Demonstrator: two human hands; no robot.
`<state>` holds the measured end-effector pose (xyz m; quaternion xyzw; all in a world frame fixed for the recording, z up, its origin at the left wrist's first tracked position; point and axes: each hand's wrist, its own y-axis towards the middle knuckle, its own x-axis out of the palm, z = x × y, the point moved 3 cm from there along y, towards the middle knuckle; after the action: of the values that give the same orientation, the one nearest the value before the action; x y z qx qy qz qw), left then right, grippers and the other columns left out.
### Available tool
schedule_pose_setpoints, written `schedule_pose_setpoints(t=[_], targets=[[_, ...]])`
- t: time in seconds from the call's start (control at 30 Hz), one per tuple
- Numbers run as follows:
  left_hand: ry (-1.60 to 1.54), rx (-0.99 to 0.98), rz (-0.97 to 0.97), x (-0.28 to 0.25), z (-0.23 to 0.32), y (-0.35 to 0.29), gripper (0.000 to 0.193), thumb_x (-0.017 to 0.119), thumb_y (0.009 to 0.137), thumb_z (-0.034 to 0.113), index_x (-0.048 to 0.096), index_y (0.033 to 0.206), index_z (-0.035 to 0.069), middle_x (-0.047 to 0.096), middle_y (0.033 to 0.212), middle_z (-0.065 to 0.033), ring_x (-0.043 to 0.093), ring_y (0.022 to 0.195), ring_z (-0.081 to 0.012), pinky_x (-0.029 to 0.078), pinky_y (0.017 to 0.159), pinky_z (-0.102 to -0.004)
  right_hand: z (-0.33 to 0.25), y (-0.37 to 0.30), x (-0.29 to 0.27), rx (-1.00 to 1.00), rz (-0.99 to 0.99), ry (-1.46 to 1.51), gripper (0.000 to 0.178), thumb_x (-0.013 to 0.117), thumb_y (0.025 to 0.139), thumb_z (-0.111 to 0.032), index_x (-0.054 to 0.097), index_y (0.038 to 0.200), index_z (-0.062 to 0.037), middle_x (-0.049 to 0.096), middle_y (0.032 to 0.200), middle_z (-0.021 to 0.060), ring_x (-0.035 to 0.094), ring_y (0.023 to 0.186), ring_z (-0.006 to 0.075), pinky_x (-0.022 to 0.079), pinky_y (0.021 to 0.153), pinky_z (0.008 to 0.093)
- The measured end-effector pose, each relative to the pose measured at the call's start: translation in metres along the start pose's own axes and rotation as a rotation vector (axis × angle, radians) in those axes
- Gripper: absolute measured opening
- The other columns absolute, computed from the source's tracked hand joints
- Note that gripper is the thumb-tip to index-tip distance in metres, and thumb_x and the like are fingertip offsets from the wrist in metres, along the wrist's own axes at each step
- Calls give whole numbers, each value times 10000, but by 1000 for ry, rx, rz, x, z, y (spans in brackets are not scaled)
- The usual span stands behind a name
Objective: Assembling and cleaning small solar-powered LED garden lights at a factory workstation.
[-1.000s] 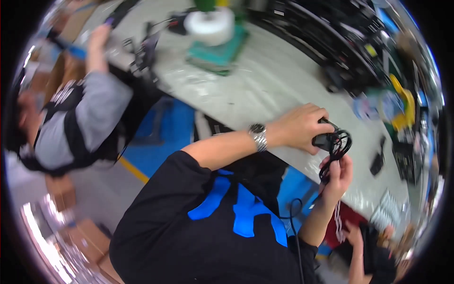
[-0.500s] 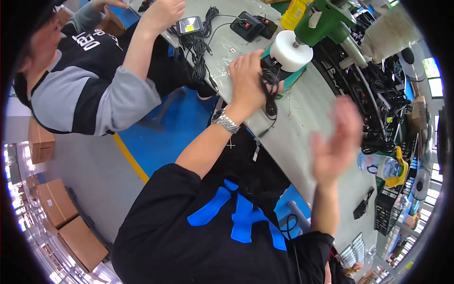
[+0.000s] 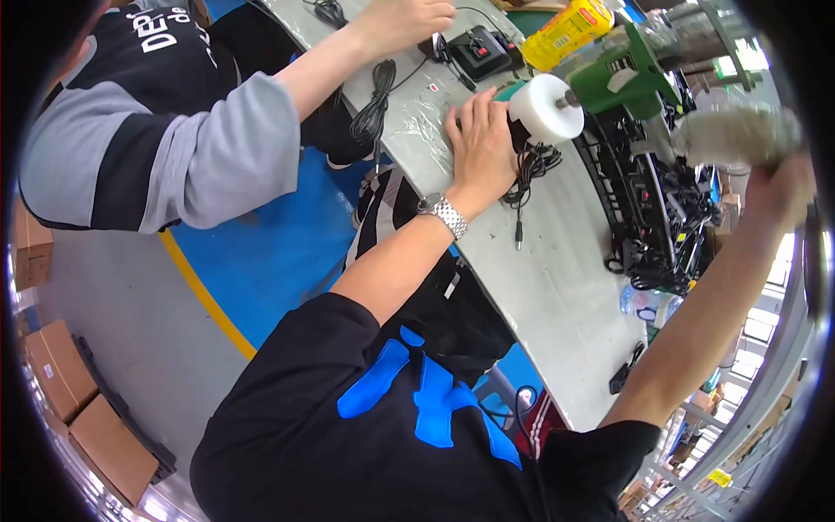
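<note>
Adapter point(image 3: 519, 137) against the white press pad point(image 3: 546, 109); right hand point(image 3: 785, 193) now swung to the plastic-wrapped machine part point(image 3: 732, 137).
Left hand point(image 3: 483, 155) alone stays on it, fingers extended, any clamping hidden; right fingers' state I cannot tell. Bench point(image 3: 557, 296) room runs from the cable point(image 3: 534, 165) to a black corded unit point(image 3: 621, 377); near edge under left wrist.

From here the cable point(image 3: 532, 165) is black, the press point(image 3: 622, 80) green, its cylinder point(image 3: 546, 109) white, the tabletop point(image 3: 548, 270) pale grey; I notice a silver watch point(image 3: 445, 214), blue shapes point(image 3: 433, 416) on a black shirt point(image 3: 287, 409), a co-worker's grey sleeve point(image 3: 230, 161) banded black, a yellow floor stripe point(image 3: 205, 300).
</note>
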<state>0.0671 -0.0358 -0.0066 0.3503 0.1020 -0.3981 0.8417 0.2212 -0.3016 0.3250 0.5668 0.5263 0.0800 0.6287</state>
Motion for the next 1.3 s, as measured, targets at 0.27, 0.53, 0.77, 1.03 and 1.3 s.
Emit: schedule_pose_setpoints(t=[0.27,0.53,0.77,1.03,1.3], targets=[[-234,29,-118,-1,-32,2,585,725,676,79,517,1217,2,476,1313,-180,412,1242,-345,273,1068,-465,-160,-65,43,330,432,505,232,521,871,-106,636,956,76,670,874,168,673,843,264,549,819,329],[-391,73,-260,-11,-54,10,543,748,792,257,548,1220,-11,570,1227,-180,528,1170,-316,413,999,-362,-172,-90,45,154,264,310,311,484,903,-218,593,913,74,649,875,201,659,843,291,553,822,409],[-905,-312,-152,-20,-37,-4,371,557,857,60,521,1221,-1,636,1087,-152,594,1016,-217,457,863,-318,-208,-141,73,-132,171,335,255,411,841,-179,520,805,49,613,755,195,640,776,335,535,803,494],[-88,161,-150,-35,6,-18,998,748,713,411,236,1463,-2,493,1250,-159,435,1209,-320,266,1066,-500,-234,-198,94,-174,318,227,126,511,773,-216,466,760,-99,588,781,79,565,794,269,404,931,506],[95,140,-34,-19,20,-27,959,756,709,376,281,1445,-14,512,1163,-169,450,1117,-330,315,1006,-451,-217,-179,68,-160,281,331,168,529,752,-133,527,851,3,575,837,115,526,802,248,430,841,428]])
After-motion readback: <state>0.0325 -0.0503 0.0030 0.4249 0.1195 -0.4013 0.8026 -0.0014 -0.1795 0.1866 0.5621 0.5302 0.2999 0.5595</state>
